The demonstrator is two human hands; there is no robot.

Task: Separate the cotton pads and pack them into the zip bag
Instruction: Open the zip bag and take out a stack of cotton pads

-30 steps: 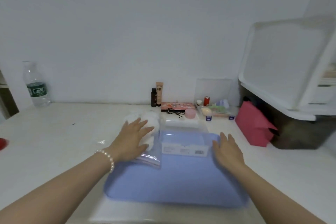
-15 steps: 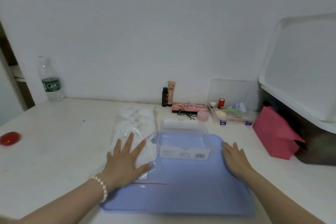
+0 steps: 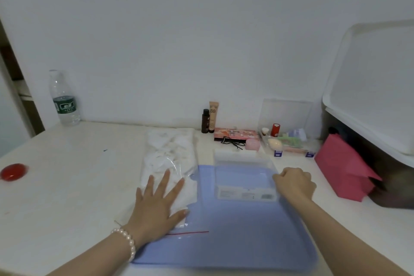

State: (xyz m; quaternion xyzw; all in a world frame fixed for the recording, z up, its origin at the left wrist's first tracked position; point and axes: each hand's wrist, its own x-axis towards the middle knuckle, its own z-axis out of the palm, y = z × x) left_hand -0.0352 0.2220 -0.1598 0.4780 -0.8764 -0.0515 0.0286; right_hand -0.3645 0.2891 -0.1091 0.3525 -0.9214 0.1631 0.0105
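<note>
Since a moment earlier my right hand (image 3: 293,184) had curled its grip, seemingly empty, while my left hand (image 3: 156,206) lay spread flat on the clear, red-zipped zip bag (image 3: 170,163) of white cotton pads (image 3: 172,148) on the counter (image 3: 74,186).

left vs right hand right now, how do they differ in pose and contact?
The left hand lies flat with fingers spread, pressing on the zip bag of cotton pads; the right hand is curled at the edge of the clear box. The left hand wears a pearl bracelet; the right wrist is bare. Both reach over the blue tray.
</note>
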